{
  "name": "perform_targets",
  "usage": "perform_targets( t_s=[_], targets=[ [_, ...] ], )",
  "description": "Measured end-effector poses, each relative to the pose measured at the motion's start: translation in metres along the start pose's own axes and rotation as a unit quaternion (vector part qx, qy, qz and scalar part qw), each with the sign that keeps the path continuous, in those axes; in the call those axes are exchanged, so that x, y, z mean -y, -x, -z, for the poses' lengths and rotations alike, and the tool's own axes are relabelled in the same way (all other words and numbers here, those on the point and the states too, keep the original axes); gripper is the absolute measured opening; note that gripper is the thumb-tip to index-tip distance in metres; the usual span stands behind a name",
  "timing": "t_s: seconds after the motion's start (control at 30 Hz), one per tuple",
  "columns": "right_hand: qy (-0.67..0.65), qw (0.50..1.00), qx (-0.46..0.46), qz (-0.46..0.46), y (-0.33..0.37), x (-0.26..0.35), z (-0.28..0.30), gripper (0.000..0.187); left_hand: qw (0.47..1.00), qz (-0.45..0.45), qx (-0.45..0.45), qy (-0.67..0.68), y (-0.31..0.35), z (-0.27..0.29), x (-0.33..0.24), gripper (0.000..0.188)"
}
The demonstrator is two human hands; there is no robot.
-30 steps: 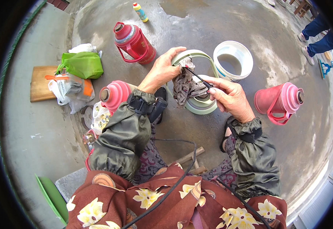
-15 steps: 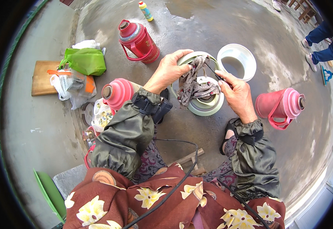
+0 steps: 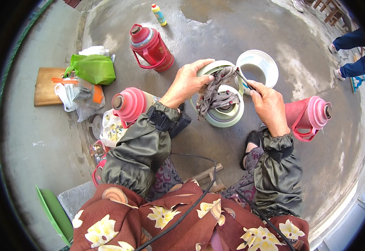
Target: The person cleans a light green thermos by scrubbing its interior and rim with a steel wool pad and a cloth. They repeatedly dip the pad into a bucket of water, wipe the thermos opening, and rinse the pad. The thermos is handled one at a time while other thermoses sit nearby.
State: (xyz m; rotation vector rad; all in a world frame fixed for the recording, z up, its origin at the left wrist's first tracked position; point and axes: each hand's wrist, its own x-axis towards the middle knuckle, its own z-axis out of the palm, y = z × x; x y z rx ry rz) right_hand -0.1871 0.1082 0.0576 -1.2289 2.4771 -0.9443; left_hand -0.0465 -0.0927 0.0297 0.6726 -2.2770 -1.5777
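A pale green thermos flask stands in front of me, its handle raised. A wet grey-brown rag is draped over the handle and the top. My left hand is closed round the left side of the handle, its thumb over the rag's edge. My right hand grips a thin dark tool whose tip reaches the rag at the handle's right side; its exact kind is unclear. Beyond the right hand stands a white bucket with greyish water.
Pink-red thermos flasks stand left, right and far left. A yellow-capped bottle is farther off. A green bag and wooden board lie left. A person's legs show at right.
My right hand has moved slightly right and nearer to me, with the tool now at the handle's right side. The left hand keeps its hold, and the handle has shifted slightly.
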Motion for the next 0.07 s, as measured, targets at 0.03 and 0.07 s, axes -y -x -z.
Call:
perform_targets(
  t_s=[0.03, 0.07],
  targets=[
    [-0.012, 1.0, -0.005, -0.001, 0.0022, -0.0002, -0.0023, 0.027, 1.0, 0.006, -0.002, 0.024, -0.0003, -0.0009, 0.002, 0.044],
    [-0.025, 1.0, -0.01, -0.003, 0.0048, -0.0005, -0.0058, 0.028, 0.999, 0.011, -0.005, 0.033, -0.0011, -0.0018, 0.0044, 0.044]
  ],
)
